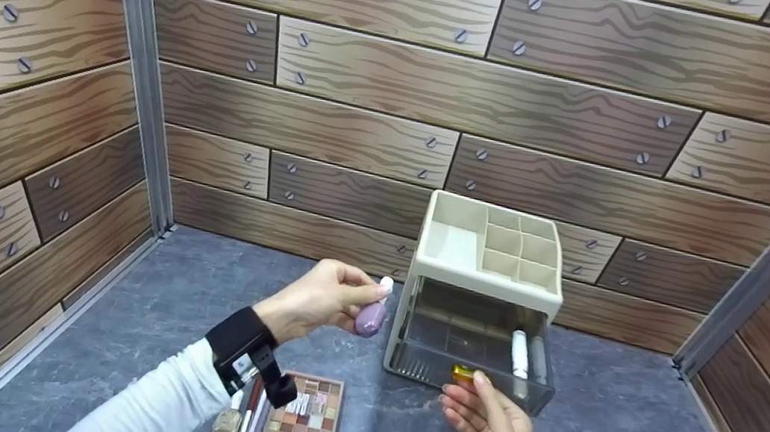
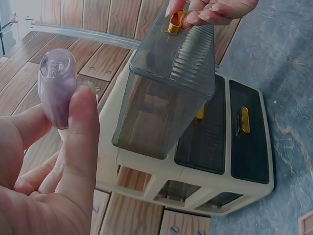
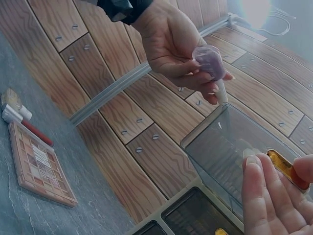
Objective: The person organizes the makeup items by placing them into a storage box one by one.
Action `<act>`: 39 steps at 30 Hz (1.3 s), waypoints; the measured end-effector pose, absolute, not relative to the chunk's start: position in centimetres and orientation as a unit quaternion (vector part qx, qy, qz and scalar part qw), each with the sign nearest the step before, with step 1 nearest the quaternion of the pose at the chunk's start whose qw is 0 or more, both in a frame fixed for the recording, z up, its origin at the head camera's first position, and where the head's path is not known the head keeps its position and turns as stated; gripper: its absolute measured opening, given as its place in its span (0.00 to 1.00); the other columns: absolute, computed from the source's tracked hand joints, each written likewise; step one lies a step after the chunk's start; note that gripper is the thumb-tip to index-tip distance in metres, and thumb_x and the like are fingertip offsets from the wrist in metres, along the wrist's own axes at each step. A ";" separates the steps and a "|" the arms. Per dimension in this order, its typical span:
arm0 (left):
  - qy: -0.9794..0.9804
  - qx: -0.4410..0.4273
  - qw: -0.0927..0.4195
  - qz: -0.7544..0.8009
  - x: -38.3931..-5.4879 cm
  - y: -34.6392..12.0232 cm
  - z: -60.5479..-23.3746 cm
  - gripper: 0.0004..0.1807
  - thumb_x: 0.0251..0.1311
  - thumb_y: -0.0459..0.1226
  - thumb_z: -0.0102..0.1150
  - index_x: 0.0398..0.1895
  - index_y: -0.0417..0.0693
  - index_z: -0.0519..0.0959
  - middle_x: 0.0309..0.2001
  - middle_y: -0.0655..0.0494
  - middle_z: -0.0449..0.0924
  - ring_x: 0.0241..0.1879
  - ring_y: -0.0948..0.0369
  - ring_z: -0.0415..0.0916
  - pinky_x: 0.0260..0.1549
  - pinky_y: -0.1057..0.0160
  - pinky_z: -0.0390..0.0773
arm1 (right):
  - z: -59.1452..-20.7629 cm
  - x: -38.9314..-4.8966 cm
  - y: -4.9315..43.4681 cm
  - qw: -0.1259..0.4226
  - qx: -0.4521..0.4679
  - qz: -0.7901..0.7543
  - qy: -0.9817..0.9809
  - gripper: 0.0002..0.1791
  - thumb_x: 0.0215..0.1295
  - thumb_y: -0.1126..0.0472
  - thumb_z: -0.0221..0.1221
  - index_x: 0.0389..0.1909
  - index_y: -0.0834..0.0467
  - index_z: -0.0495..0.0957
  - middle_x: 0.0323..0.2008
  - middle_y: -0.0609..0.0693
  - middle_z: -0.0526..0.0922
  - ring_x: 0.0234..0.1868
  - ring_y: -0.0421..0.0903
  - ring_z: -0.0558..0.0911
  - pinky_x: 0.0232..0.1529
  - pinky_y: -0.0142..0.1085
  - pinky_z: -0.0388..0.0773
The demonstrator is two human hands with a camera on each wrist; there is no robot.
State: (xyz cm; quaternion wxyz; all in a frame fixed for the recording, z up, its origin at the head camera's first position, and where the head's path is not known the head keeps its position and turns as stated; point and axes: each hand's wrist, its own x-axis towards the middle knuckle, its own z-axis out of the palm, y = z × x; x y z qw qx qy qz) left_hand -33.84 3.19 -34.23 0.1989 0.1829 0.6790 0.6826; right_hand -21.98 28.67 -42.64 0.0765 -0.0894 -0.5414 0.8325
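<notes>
My left hand (image 1: pixel 329 292) pinches a small purple bottle (image 1: pixel 370 319) by its white cap, the body hanging down, just left of the cream drawer organizer (image 1: pixel 489 282). Between thumb and fingers, my right hand (image 1: pixel 498 431) holds the gold handle (image 1: pixel 462 372) of the top drawer (image 2: pixel 161 112). That see-through grey drawer stands pulled out from the organizer. Inside it, on the right side, lies a white tube (image 1: pixel 520 352) with another pale one beside it. The left wrist view shows the purple bottle (image 2: pixel 57 88) up close, its base toward the camera.
On the grey marbled table lie an eyeshadow palette (image 1: pixel 305 412), slim tubes (image 1: pixel 253 416) and a small glittery bottle (image 1: pixel 227 424), partly behind the left wrist. Two lower drawers (image 2: pixel 248 132) are closed. Wood-patterned walls (image 1: pixel 323 117) stand behind and at both sides.
</notes>
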 end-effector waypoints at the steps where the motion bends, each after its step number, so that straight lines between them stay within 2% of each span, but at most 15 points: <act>1: 0.678 0.183 0.198 0.683 -33.8 3.3 -34.2 0.14 0.71 0.37 0.65 0.48 0.31 0.83 0.35 0.49 0.85 0.28 0.63 0.80 0.32 0.64 0.89 | -42.7 -22.0 28.6 0.074 -0.090 0.832 -0.542 0.16 0.82 0.56 0.53 0.44 0.63 0.84 0.33 0.53 0.91 0.36 0.45 0.91 0.42 0.32 0.89; 6: 0.688 0.186 0.192 0.675 -34.0 4.1 -33.6 0.14 0.69 0.37 0.67 0.48 0.32 0.83 0.38 0.45 0.86 0.29 0.60 0.83 0.36 0.59 0.90 | -42.7 -22.0 28.6 0.073 -0.099 0.833 -0.539 0.16 0.82 0.56 0.53 0.42 0.63 0.85 0.33 0.53 0.91 0.36 0.45 0.91 0.42 0.33 0.89; 12: 0.692 0.191 0.188 0.670 -34.3 5.9 -32.4 0.20 0.66 0.36 0.70 0.56 0.34 0.80 0.45 0.40 0.87 0.34 0.53 0.87 0.37 0.55 0.91 | -42.6 -22.0 28.7 0.081 -0.098 0.835 -0.535 0.16 0.82 0.57 0.53 0.40 0.62 0.85 0.33 0.53 0.91 0.36 0.45 0.91 0.42 0.33 0.89; 17: 0.695 0.198 0.188 0.666 -34.3 7.1 -32.3 0.25 0.66 0.34 0.70 0.63 0.34 0.77 0.42 0.41 0.88 0.32 0.55 0.87 0.33 0.57 0.91 | -42.6 -22.0 28.7 0.076 -0.088 0.839 -0.532 0.17 0.83 0.57 0.52 0.39 0.61 0.86 0.33 0.52 0.91 0.36 0.45 0.91 0.42 0.32 0.89; 21: 0.690 0.206 0.189 0.668 -34.5 8.1 -32.4 0.26 0.66 0.34 0.70 0.64 0.34 0.75 0.39 0.41 0.88 0.30 0.56 0.87 0.31 0.59 0.90 | -42.6 -21.9 28.7 0.075 -0.086 0.840 -0.531 0.17 0.83 0.57 0.52 0.39 0.61 0.85 0.32 0.52 0.91 0.36 0.44 0.91 0.42 0.32 0.89; 26: 0.687 0.215 0.181 0.670 -34.6 9.3 -32.3 0.24 0.66 0.33 0.69 0.62 0.33 0.76 0.37 0.42 0.87 0.28 0.57 0.86 0.28 0.60 0.90 | -42.5 -21.9 28.7 0.072 -0.089 0.835 -0.538 0.17 0.83 0.56 0.53 0.41 0.62 0.85 0.33 0.53 0.91 0.37 0.45 0.91 0.43 0.32 0.89; 32: 0.700 0.237 0.145 0.658 -34.8 10.9 -32.2 0.15 0.68 0.33 0.67 0.55 0.36 0.80 0.41 0.39 0.87 0.26 0.59 0.83 0.25 0.60 0.89 | -42.5 -21.9 28.8 0.079 -0.090 0.833 -0.541 0.17 0.83 0.56 0.53 0.41 0.62 0.85 0.33 0.53 0.91 0.37 0.46 0.91 0.42 0.32 0.89; 35: 0.711 0.242 0.138 0.645 -34.8 11.6 -32.3 0.12 0.68 0.32 0.67 0.51 0.36 0.81 0.38 0.41 0.87 0.25 0.58 0.83 0.25 0.58 0.89 | -42.6 -22.0 28.8 0.077 -0.088 0.833 -0.541 0.17 0.83 0.56 0.52 0.41 0.63 0.85 0.33 0.53 0.91 0.38 0.46 0.91 0.42 0.32 0.89; 39: 0.728 0.236 0.143 0.628 -35.0 12.4 -32.3 0.13 0.66 0.31 0.68 0.51 0.36 0.79 0.33 0.44 0.86 0.24 0.57 0.84 0.26 0.56 0.90 | -42.6 -22.0 28.6 0.077 -0.087 0.831 -0.544 0.17 0.83 0.56 0.53 0.41 0.63 0.85 0.33 0.53 0.91 0.37 0.46 0.91 0.42 0.32 0.89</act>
